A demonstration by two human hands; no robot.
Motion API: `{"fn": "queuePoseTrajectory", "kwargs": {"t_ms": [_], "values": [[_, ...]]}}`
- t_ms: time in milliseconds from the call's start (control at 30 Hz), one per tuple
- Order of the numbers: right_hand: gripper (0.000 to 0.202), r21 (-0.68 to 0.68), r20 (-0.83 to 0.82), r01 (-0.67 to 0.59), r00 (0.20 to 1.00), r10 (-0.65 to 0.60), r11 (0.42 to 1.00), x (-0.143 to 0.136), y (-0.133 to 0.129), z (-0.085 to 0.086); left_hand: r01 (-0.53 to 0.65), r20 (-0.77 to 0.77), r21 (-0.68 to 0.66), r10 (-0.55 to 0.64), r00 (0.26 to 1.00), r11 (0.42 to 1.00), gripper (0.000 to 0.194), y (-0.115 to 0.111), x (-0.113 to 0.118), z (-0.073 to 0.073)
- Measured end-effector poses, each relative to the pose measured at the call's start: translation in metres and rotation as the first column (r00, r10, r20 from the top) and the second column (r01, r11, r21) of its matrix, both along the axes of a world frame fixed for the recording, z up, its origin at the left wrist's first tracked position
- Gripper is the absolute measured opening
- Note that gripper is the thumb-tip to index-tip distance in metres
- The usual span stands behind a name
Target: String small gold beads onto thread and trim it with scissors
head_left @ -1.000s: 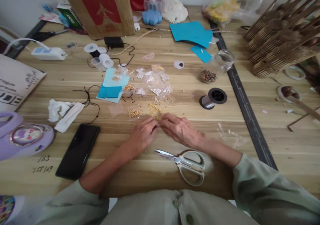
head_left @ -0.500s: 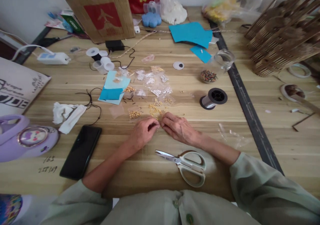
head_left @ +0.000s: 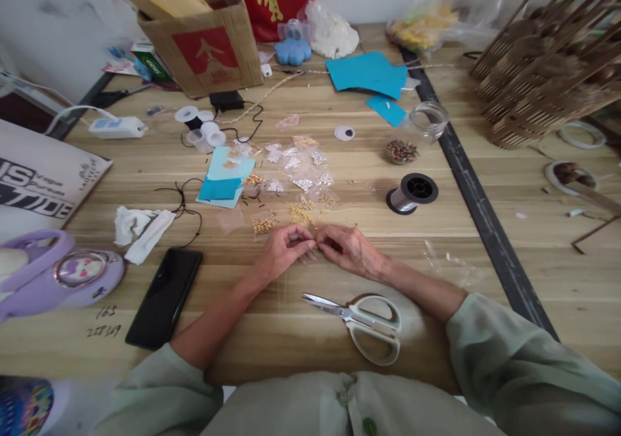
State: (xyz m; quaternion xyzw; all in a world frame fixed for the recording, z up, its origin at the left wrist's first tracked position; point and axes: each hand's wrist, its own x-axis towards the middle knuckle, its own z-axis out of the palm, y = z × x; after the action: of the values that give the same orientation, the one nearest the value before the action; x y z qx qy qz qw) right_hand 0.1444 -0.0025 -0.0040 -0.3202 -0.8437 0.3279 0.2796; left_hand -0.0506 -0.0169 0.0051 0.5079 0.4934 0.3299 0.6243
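My left hand (head_left: 284, 251) and my right hand (head_left: 350, 247) meet fingertip to fingertip above the middle of the table. Both are closed in a pinch. What lies between the fingers is too small to make out; a faint thin thread seems to hang below my left hand. Just beyond the fingertips lie loose gold beads (head_left: 301, 215) and a small heap of gold beads (head_left: 263, 226). Several little clear bags of silver beads (head_left: 305, 180) are spread farther back. Scissors (head_left: 361, 323) with cream handles rest slightly apart on the table, nearer my body.
A spool of clear line (head_left: 412, 194) stands to the right, with a jar of mixed beads (head_left: 402, 151) behind it. At left lie a black phone (head_left: 163, 298), crumpled tissue (head_left: 145, 232) and blue cards (head_left: 223, 180). A paper bag (head_left: 204, 48) and wooden rack (head_left: 543, 67) stand farther back.
My hands stay together, and the left fingers have opened out a little while still pinching. The view has shifted slightly, so the table's things appear a bit lower. Nothing on the table has visibly moved.
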Motion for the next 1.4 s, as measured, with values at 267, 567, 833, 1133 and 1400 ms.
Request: {"fn": "queuePoseTrajectory", "kwargs": {"t_ms": [267, 567, 833, 1133, 1400], "values": [[0.009, 0.014, -0.071, -0.054, 0.996, 0.055, 0.998, -0.001, 0.001, 0.001, 0.012, -0.012, 0.065, -0.011, 1.000, 0.998, 0.027, -0.004, 0.008, -0.002], [0.010, 0.028, -0.110, -0.024, 0.994, 0.027, 0.999, -0.001, 0.000, 0.000, 0.041, -0.245, 0.177, 0.004, 0.970, 0.983, 0.009, -0.005, 0.003, -0.002], [0.016, 0.032, -0.049, -0.063, 0.997, 0.064, 0.998, 0.000, 0.002, 0.001, 0.141, -0.412, 0.329, 0.007, 0.911, 0.934, 0.006, -0.005, 0.000, 0.004], [0.013, 0.024, -0.035, 0.017, 0.999, -0.016, 1.000, 0.009, 0.011, -0.003, 0.061, -0.272, 0.222, 0.002, 0.962, 0.973, 0.010, 0.001, -0.014, 0.002], [0.016, 0.009, -0.046, 0.006, 0.999, -0.006, 1.000, 0.008, 0.010, -0.002, 0.060, -0.242, 0.202, -0.009, 0.970, 0.977, 0.011, 0.001, -0.013, 0.003]]}}
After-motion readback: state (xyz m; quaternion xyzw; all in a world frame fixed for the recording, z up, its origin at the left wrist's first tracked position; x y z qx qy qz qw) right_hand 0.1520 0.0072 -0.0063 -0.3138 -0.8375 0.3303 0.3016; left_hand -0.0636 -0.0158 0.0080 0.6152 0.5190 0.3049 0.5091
